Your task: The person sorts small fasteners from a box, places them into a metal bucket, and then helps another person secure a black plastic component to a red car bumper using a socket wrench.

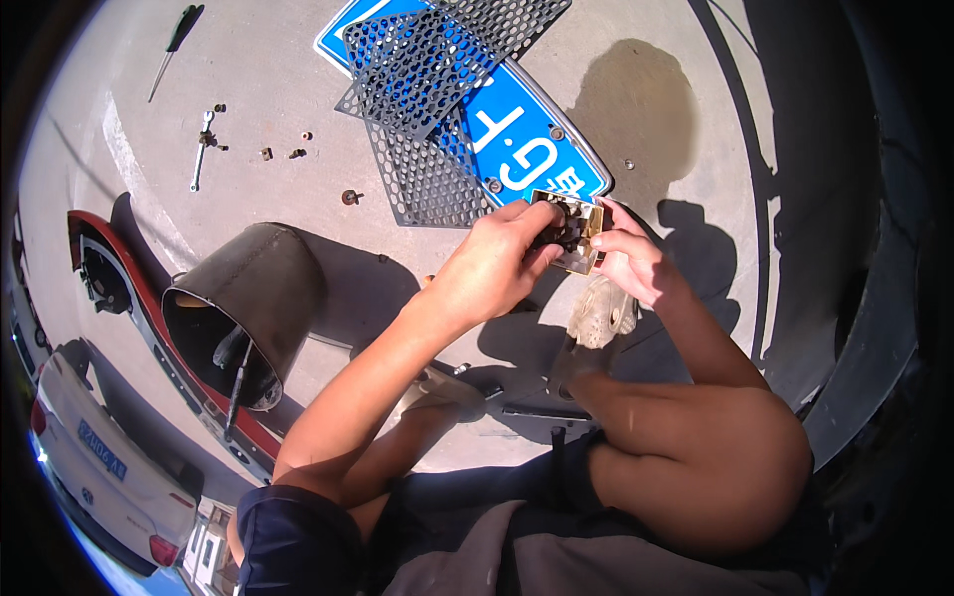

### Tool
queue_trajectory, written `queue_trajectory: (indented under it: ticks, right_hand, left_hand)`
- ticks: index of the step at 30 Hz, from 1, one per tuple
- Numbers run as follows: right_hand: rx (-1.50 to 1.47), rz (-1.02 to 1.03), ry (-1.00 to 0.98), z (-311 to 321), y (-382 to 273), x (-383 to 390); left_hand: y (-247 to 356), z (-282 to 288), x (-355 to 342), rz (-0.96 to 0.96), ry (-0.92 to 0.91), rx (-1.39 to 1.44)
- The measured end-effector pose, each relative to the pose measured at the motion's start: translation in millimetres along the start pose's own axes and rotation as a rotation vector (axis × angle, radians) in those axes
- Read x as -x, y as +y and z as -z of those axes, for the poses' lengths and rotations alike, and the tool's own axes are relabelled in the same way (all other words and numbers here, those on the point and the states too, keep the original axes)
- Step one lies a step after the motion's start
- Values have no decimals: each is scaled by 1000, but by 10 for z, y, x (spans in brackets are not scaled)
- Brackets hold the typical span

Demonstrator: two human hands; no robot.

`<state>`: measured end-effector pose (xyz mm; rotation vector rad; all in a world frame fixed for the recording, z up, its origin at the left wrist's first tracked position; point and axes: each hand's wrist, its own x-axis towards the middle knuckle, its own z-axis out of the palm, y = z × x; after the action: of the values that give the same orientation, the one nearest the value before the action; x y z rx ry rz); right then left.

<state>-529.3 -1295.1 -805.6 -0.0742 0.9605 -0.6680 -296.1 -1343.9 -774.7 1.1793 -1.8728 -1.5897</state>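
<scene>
My right hand [636,260] holds a small open box [584,264] by its right side, thumb over the near rim. Small dark fasteners [569,230] fill the box, probably screws or bolts. My left hand [495,260] reaches into it from the left with bent fingers. The fingertips are down among the fasteners, so what they pinch is hidden. Just beyond the box lies a blue licence plate [517,124] in a metal frame. Dark perforated mesh sheets [422,174] partly cover the plate.
A wrench [197,164], a screwdriver [171,50] and several loose bolts, one a flanged bolt [351,197], lie on the concrete at the far left. Nearer, a dark bucket [288,268] rests on its side with tools inside, beside a red car panel [159,308]. A white car [109,487] stands behind.
</scene>
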Motion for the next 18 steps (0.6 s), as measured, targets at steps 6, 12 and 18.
queue_trajectory:
  ticks: [6, 12, 18]
  right_hand:
    - [-24, 15, -1, 33, 34, 67]
    - [4, 9, 19, 70, 83, 111]
    - [-3, 16, 41, 171, 84, 160]
  left_hand:
    - [-912, 936, -622, 168, 663, -928]
    - [-1229, 1390, -692, 563, 434, -709]
    - [-1126, 1108, -248, 570, 563, -298]
